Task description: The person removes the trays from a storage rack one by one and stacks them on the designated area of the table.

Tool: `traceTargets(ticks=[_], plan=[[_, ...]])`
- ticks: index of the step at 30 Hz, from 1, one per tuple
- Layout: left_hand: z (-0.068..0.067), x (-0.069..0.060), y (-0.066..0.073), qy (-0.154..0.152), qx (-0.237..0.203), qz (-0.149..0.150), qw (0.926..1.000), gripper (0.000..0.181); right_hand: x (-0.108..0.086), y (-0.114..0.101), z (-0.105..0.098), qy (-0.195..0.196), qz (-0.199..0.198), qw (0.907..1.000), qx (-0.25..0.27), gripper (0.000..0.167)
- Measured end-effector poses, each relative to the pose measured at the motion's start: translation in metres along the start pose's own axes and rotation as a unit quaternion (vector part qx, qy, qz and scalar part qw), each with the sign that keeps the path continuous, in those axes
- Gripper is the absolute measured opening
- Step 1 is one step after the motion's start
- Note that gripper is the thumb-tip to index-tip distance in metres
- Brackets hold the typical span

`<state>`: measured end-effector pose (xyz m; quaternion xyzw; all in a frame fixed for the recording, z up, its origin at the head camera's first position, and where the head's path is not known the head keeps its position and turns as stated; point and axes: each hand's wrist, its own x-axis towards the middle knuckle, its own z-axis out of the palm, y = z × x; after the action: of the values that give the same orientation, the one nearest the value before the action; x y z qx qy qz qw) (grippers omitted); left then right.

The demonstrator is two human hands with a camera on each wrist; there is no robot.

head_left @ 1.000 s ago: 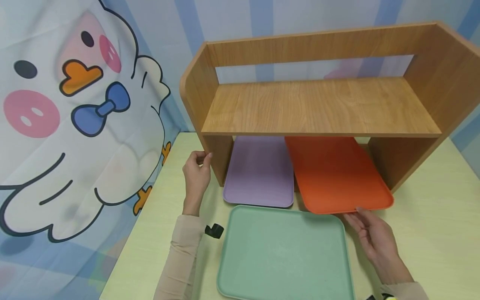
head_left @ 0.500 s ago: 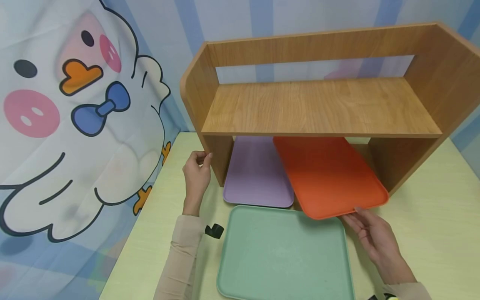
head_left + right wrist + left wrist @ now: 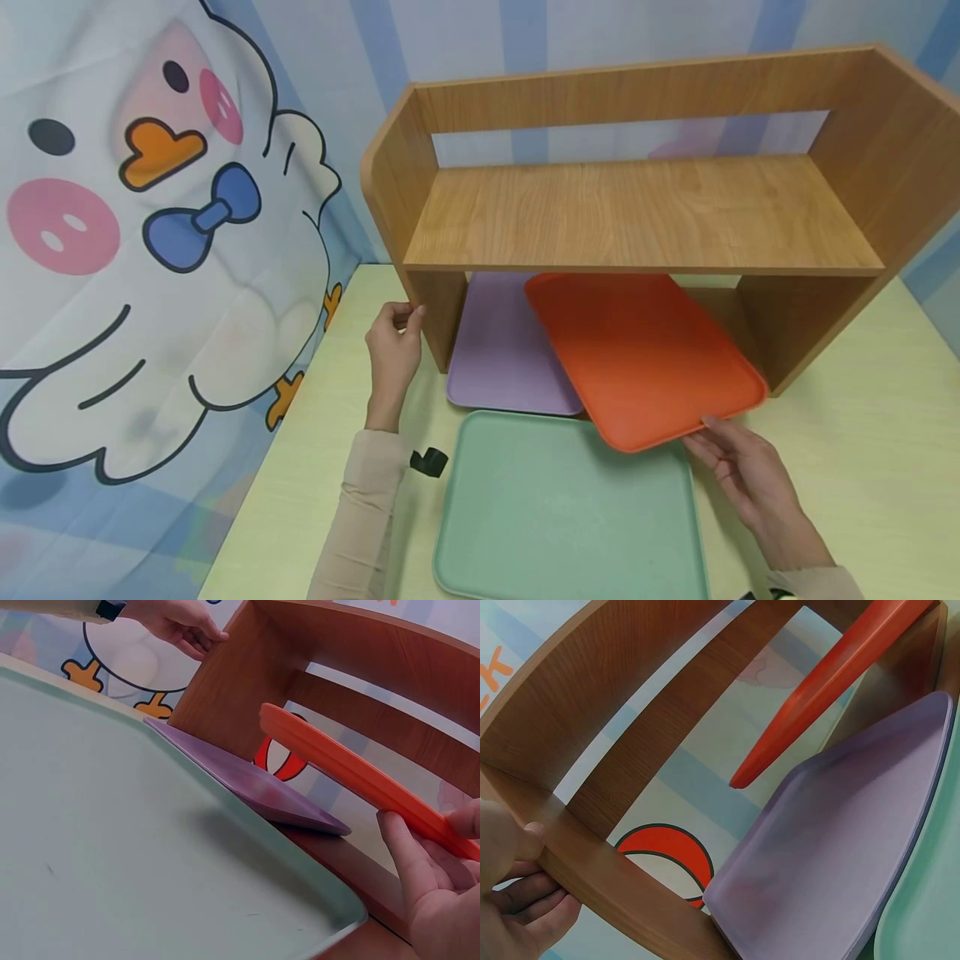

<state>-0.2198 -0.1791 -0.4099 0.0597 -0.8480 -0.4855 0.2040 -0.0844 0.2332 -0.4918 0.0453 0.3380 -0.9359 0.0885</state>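
Observation:
An orange tray (image 3: 645,358) is raised and turned at an angle, its far end inside the lower opening of a wooden desktop shelf (image 3: 645,212). My right hand (image 3: 750,483) pinches its near edge, thumb above and fingers underneath, as the right wrist view confirms. Partly covered by it in the head view, a purple tray (image 3: 510,358) lies in the left of that opening; a gap separates the two trays in the wrist views. My left hand (image 3: 395,350) holds the front edge of the shelf's left side panel (image 3: 607,877) between thumb and fingers.
In front of the shelf, a green tray (image 3: 570,508) lies on the pale yellow table (image 3: 862,467), below the orange tray's near corner. Curtains with a cartoon bird (image 3: 202,208) hang behind and to the left. The upper shelf board sits directly above the trays.
The orange tray has shifted left and rotated, its near left corner coming forward over the green tray and covering more of the purple one. My left hand has stayed on the side panel.

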Motion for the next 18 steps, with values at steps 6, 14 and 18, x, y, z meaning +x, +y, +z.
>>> traceTargets(ticks=[6, 14, 18], plan=[[0.0003, 0.0002, -0.0004, -0.001, -0.001, -0.002, 1.0, 0.028, -0.0014, -0.0009, 0.0014, -0.014, 0.013, 0.9997, -0.017, 0.026], [0.0002, -0.0002, 0.0002, -0.003, 0.0, -0.005, 1.0, 0.028, -0.0025, -0.0022, 0.0028, -0.018, 0.03, 0.9982, -0.048, 0.026], [0.0005, 0.0002, 0.0001, -0.003, -0.002, -0.006, 1.0, 0.028, -0.0033, -0.0018, 0.002, -0.028, 0.035, 0.9972, -0.06, 0.028]])
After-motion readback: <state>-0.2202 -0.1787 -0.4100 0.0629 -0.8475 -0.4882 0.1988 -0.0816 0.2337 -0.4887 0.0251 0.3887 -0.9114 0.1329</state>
